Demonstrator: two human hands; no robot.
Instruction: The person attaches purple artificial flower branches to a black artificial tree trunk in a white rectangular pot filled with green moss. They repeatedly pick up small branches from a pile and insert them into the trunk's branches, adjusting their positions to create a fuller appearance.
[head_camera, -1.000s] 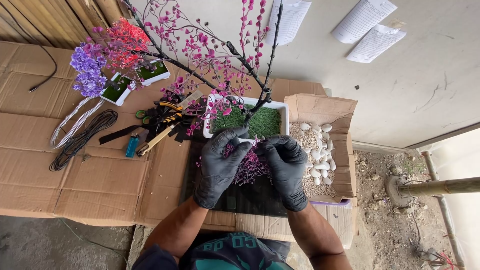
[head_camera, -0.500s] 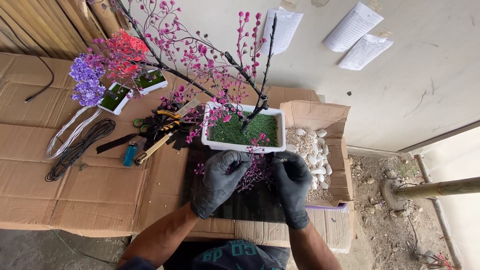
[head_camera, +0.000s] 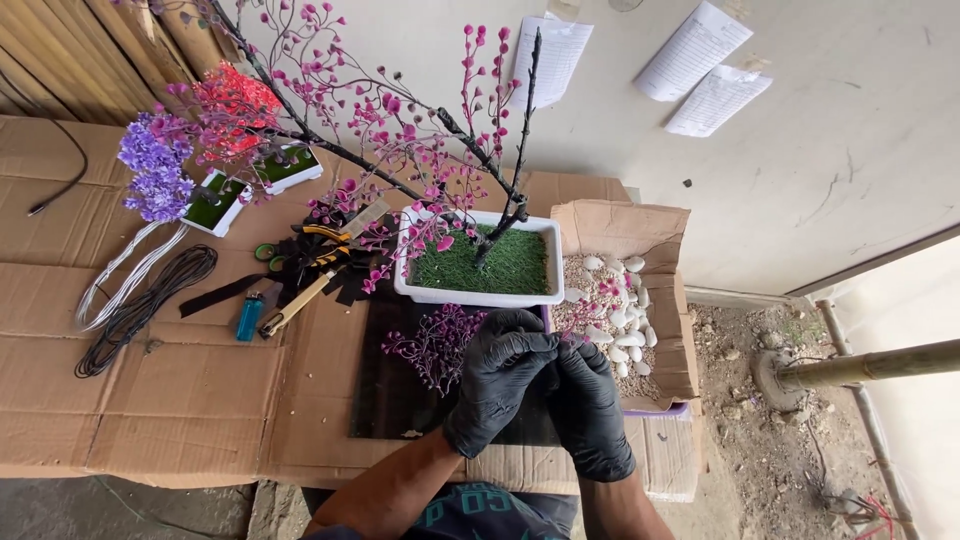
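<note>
Head view, hands: left hand (head_camera: 497, 385) and right hand (head_camera: 590, 408), both in black gloves, pressed together with fingers curled shut; what they pinch is too small to tell.
Nearest thing: loose sprig of pink beaded wire branches (head_camera: 437, 345), lying on the black mat (head_camera: 385, 400) just left of the left hand, apart from it.
Planter: white rectangular tray (head_camera: 478, 296) just beyond the hands, filled with green artificial turf (head_camera: 510, 265); a dark-trunked wire tree with pink bead blossoms (head_camera: 400, 130) rises from it, leaning left.
Box: open brown cardboard carton (head_camera: 620, 230) right of the planter, holding white pebbles (head_camera: 625, 320) over fine gravel.
Small pots: two white trays of turf (head_camera: 215, 210) far left, with purple and red bead trees.
Surface: flattened cardboard sheets (head_camera: 150, 400) carrying coiled black and white wire (head_camera: 140, 300), a blue lighter (head_camera: 250, 317), scissors (head_camera: 300, 250).
Room: pale wall (head_camera: 850, 130) with paper sheets (head_camera: 695, 50); bamboo screen (head_camera: 90, 50) at left.
</note>
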